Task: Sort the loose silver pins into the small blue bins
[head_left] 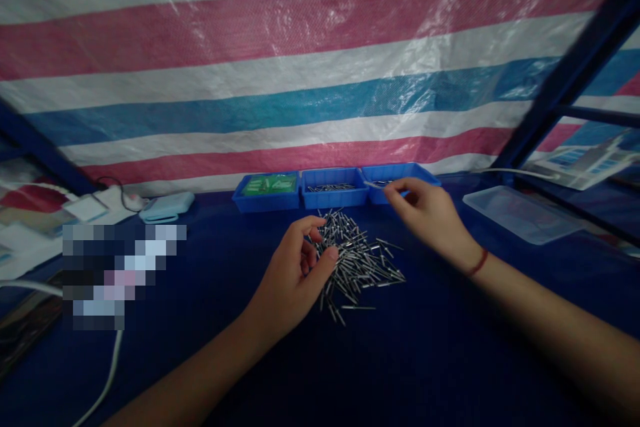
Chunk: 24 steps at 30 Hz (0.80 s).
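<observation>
A heap of thin silver metal pins that look like blind rivets (353,257) lies on the dark blue table. My left hand (295,263) is at the heap's left edge, fingers curled but thumb and forefinger apart, with nothing seen between them. Up and to the right, my right hand (425,210) pinches one thin blind rivet (370,184), whose end sticks out leftward from the fingertips. That hand is in front of the right blue bin (407,172), partly covering it. Similar metal pins lie in that bin and in the middle blue bin (335,199).
The left blue bin (267,201) holds green-and-white packets. A clear plastic lid (523,213) lies at right. On the left are a light blue case (167,205), a power strip (113,200), a white cable (113,367) and a blurred-out item. A striped plastic sheet (300,100) hangs behind.
</observation>
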Each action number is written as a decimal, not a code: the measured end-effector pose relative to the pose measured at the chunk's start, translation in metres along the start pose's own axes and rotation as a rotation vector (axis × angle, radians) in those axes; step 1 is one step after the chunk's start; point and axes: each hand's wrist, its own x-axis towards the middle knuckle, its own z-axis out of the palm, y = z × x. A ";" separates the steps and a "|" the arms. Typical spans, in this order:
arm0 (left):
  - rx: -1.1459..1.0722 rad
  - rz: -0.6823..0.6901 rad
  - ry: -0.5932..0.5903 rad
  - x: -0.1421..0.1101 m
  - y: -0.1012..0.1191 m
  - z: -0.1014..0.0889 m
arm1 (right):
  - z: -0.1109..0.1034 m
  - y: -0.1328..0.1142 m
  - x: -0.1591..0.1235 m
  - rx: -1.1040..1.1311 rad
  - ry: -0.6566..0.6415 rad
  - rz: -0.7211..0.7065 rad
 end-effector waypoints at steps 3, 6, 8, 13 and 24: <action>0.049 0.013 -0.047 0.001 -0.001 0.001 | -0.008 0.032 0.023 -0.297 0.132 0.022; 0.139 0.044 -0.085 0.004 -0.002 -0.004 | -0.011 0.055 0.030 -0.401 0.142 0.015; 0.238 0.075 -0.147 0.008 -0.005 -0.011 | -0.012 0.060 0.028 -0.409 0.127 0.034; 0.465 0.142 -0.326 0.017 -0.014 -0.029 | -0.009 0.045 0.015 -0.335 -0.017 0.044; 0.579 0.081 -0.506 0.015 -0.017 -0.029 | 0.001 0.009 -0.008 -0.189 -0.283 -0.120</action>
